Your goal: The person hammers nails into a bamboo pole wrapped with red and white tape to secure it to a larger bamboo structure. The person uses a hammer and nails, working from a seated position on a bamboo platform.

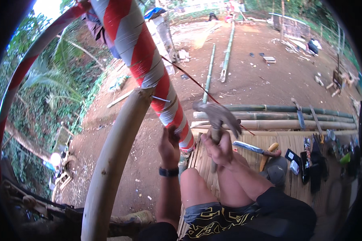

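Observation:
My right hand (219, 150) is closed around the handle of a claw hammer (217, 116), its metal head raised above my fist. My left hand (169, 148) is up beside a post wrapped in red and silver stripes (138, 48). Its fingers are curled, and whatever they hold, if anything, is hidden. A pale bamboo pole (116, 156) leans up against the striped post from below. Where the two meet, a nail (161, 99) sticks out sideways from the bamboo's upper end.
I sit on a slatted bamboo platform (201, 160). To the right lie a machete (251, 148), a grey cap (275, 170) and several small tools. Bamboo poles (277, 115) run along the platform's far edge. Beyond is dirt ground (253, 80) with more poles. A striped curved pole (12, 84) arches at left.

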{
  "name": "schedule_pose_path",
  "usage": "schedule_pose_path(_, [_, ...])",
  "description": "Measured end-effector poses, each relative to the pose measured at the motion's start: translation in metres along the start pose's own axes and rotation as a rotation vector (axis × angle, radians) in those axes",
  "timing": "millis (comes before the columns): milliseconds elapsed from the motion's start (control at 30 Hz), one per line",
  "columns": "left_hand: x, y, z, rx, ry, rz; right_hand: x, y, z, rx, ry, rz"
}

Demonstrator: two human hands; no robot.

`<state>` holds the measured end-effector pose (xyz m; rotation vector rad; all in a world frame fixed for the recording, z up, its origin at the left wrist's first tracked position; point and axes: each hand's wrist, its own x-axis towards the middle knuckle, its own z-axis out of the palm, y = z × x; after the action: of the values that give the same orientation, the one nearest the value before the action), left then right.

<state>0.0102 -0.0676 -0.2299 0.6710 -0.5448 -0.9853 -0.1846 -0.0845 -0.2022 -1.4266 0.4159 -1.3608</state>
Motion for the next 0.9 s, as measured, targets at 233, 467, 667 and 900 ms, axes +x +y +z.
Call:
schedule_pose_path(233, [0.036,0.066,0.081,-0.113,-0.113,-0.058,0.031,0.002,0.058,-0.348,0.157,-0.375])
schedule_pose_path(467, [0.046,0.058,0.096,-0.031,-0.107,-0.109,0.028,0.010,0.045,-0.041,0.211,-0.438])
schedule_pose_path(667, [0.042,0.075,0.093,0.042,-0.072,-0.124,0.019,0.038,0.044,-0.291,0.199,-0.280])
schedule_pose_path(900, [0.047,0.076,0.094,0.097,-0.121,-0.175,0.024,0.046,0.051,-0.117,0.179,-0.316])
